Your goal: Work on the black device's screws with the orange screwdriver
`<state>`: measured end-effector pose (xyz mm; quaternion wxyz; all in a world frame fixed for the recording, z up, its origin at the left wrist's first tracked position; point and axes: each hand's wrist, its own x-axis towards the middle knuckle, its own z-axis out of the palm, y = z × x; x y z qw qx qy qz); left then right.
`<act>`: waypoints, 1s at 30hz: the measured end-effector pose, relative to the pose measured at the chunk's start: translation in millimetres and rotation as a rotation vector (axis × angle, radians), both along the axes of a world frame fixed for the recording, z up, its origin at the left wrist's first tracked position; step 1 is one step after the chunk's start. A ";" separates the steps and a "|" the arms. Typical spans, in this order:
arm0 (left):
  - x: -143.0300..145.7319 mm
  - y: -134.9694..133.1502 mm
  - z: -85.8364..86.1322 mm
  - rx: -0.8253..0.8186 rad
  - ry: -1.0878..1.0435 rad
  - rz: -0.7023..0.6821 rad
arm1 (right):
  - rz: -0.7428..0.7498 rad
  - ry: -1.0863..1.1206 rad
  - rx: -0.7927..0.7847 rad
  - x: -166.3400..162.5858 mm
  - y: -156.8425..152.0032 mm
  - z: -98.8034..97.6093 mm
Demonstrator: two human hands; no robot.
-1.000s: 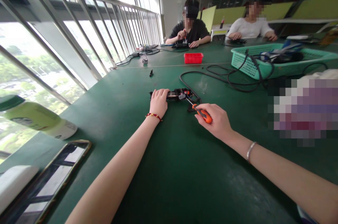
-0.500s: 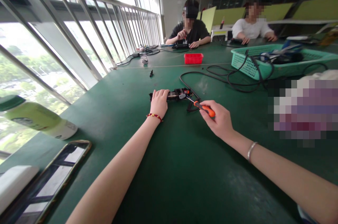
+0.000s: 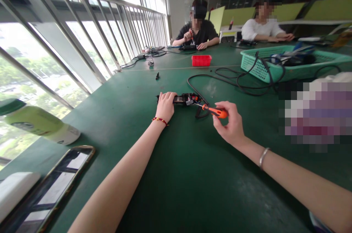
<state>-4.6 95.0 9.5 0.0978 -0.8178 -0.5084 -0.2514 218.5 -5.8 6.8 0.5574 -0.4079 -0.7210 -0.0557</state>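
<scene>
black device (image 3: 181, 99) on green table (image 3: 178, 174), wearer's side of red bin (image 3: 201, 61). left hand (image 3: 165, 107), near-left of bin: fingers curled over device. right hand (image 3: 231, 122), near-right of bin: fingers pinching orange screwdriver (image 3: 215, 111).

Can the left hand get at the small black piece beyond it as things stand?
Likely yes: nothing appears to stand between the left hand and the small black piece, though that hand would have to leave the black device.
</scene>
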 end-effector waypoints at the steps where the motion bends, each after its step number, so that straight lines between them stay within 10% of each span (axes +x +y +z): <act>1: 0.1 -0.1 0.2 0.002 0.000 0.000 | -0.002 -0.019 -0.006 -0.1 -0.6 0.3; 30: 6.9 2.2 -3.5 -0.021 0.090 0.046 | 0.036 -0.134 -0.066 -3.1 -2.6 0.6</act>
